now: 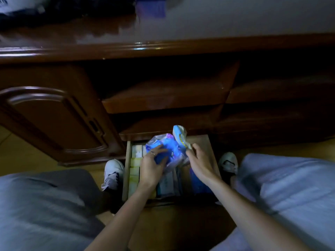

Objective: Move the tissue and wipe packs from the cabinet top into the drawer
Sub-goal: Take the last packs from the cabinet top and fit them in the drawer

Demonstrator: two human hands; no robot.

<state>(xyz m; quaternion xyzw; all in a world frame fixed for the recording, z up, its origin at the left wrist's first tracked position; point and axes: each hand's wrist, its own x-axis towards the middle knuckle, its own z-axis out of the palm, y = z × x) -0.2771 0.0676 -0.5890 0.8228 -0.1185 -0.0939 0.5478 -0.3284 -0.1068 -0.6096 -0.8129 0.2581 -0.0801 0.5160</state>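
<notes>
A blue and purple plastic tissue pack (171, 148) hangs over the open bottom drawer (208, 147) of the dark wooden cabinet. My left hand (152, 166) lies on the pack's left side with fingers spread over it. My right hand (198, 163) pinches the pack's crumpled white and yellow end (181, 135). Inside the drawer, pale yellow and white packs (136, 161) are stacked along the left side, and a blue pack (197, 182) lies at the right. On the cabinet top (199, 26), a blue item (151, 8) sits at the back.
I crouch with grey-trousered knees at both sides and white shoes (113, 173) (228, 163) flanking the drawer. A closed cabinet door (54, 120) is at left. Open shelves (163, 98) sit above the drawer. Dark clutter (63, 9) lies at the far left of the top.
</notes>
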